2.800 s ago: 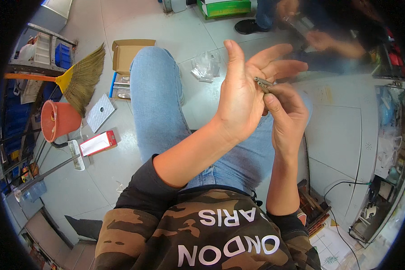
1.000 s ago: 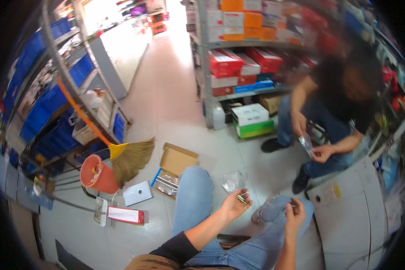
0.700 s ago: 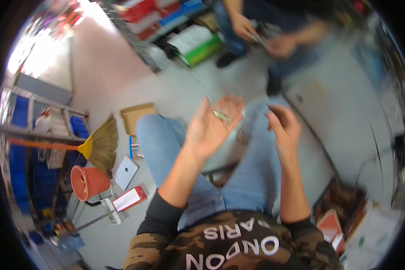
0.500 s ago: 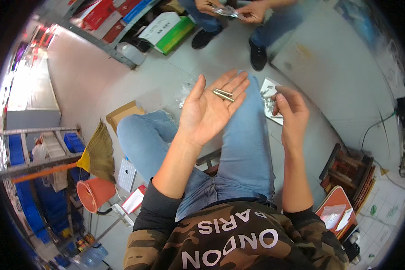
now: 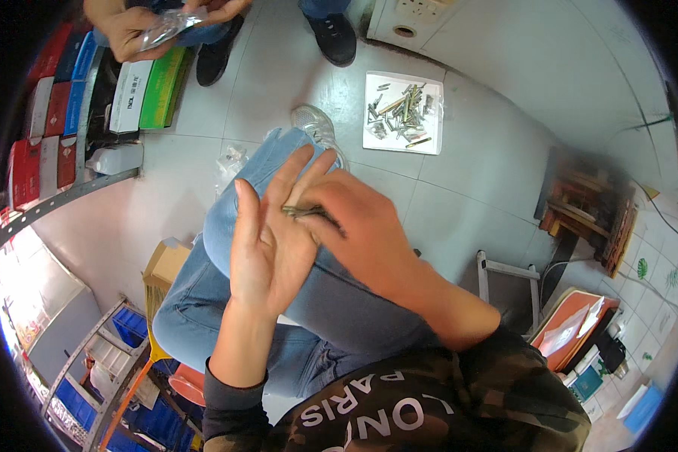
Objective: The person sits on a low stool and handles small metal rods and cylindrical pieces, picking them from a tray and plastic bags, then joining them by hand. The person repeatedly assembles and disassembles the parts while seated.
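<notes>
My left hand [image 5: 267, 237] is held flat, palm up, above my jeans-clad knee [image 5: 294, 301]. Small grey metal pins [image 5: 303, 212] lie across its fingers. My right hand [image 5: 358, 230] lies over the left palm, fingertips pinching those pins. On the floor ahead is a white sheet [image 5: 404, 113] covered with several more metal pins and small parts. A clear plastic bag [image 5: 230, 160] lies on the tiles beside my knee.
Another person sits opposite, their hands [image 5: 132, 30] holding a clear bag, black shoes [image 5: 331, 34] on the floor. Red, green and white boxes [image 5: 139, 90] fill a shelf at left. A cardboard box [image 5: 166, 264], broom [image 5: 139, 361], small stool [image 5: 508, 282] and orange tray [image 5: 572, 331] surround me.
My head has swung about, shifting the whole view. My right hand, which was apart holding a bag, has come over onto the left palm and taken hold of the pins.
</notes>
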Demonstrator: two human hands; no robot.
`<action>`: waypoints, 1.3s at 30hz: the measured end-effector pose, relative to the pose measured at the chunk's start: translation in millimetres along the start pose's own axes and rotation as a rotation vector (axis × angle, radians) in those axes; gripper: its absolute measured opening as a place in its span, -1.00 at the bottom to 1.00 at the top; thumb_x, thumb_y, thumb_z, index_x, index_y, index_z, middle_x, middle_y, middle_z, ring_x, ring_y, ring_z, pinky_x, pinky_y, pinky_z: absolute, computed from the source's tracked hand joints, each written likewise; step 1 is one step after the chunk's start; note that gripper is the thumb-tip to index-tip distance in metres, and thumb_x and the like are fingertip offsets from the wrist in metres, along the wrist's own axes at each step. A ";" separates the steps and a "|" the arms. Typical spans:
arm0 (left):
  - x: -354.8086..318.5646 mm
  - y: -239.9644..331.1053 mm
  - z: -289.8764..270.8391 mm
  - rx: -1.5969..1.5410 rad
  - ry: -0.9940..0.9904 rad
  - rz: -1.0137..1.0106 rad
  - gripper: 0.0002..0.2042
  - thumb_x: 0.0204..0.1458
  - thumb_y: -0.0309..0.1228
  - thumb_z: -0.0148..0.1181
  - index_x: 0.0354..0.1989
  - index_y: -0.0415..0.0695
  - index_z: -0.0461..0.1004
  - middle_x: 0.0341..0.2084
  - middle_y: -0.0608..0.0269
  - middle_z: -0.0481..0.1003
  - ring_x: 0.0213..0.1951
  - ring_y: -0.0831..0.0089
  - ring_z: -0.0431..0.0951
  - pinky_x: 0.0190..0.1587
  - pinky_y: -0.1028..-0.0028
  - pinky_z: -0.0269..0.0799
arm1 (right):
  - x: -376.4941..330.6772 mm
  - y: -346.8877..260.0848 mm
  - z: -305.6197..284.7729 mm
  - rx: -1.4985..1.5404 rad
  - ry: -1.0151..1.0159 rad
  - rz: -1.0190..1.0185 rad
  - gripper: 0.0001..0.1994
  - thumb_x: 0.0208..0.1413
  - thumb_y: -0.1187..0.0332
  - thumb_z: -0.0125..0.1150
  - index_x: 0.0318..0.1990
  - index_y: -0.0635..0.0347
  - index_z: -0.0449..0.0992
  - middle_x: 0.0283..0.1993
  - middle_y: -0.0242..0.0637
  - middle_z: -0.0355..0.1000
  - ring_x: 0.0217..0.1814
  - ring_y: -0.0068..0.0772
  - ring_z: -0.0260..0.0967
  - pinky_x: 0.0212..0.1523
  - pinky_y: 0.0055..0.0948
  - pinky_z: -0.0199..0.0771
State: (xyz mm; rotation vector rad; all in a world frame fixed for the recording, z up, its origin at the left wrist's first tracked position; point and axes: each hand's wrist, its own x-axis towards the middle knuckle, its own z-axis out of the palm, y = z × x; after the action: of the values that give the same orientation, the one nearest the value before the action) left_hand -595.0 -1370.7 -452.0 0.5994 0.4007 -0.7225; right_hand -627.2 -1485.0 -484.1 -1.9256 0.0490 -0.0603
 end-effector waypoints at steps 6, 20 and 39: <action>12.8 65.3 -39.7 0.251 0.057 0.300 -0.33 0.08 0.02 -0.19 0.20 -0.27 -0.04 0.19 -0.13 -0.04 0.21 0.13 0.06 0.21 0.27 0.02 | 45.6 182.8 -30.9 0.067 0.354 0.471 -0.83 -0.06 0.44 0.19 -0.30 0.33 0.44 -0.50 -0.36 0.39 -0.49 -0.64 0.29 -0.51 -0.65 0.30; 30.6 102.0 -219.6 0.862 0.659 0.116 -0.49 0.10 -0.06 -0.13 0.09 -0.20 0.20 0.08 0.09 0.24 0.08 0.32 0.26 0.10 0.36 0.14 | 121.0 410.2 -5.9 -0.533 0.274 0.579 -0.81 -0.11 0.38 0.17 -0.36 0.31 0.47 -0.43 -0.12 0.46 -0.40 -0.23 0.43 -0.33 -0.39 0.38; -6.5 105.6 -211.1 1.253 0.478 -0.008 -0.58 0.10 -0.22 -0.06 0.02 -0.29 0.27 -0.04 0.02 0.35 -0.05 0.26 0.38 0.06 0.33 0.21 | 71.8 406.1 12.1 -0.426 0.154 0.493 -0.77 -0.03 0.45 -0.01 -0.19 0.19 0.46 -0.47 -0.20 0.37 -0.52 -0.40 0.35 -0.50 -0.43 0.39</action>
State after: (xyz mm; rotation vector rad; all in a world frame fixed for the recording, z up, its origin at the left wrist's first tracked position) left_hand -552.9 -1170.9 -570.6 1.9750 0.3519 -0.7875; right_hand -556.8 -1619.6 -867.6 -2.2741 0.6842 0.1440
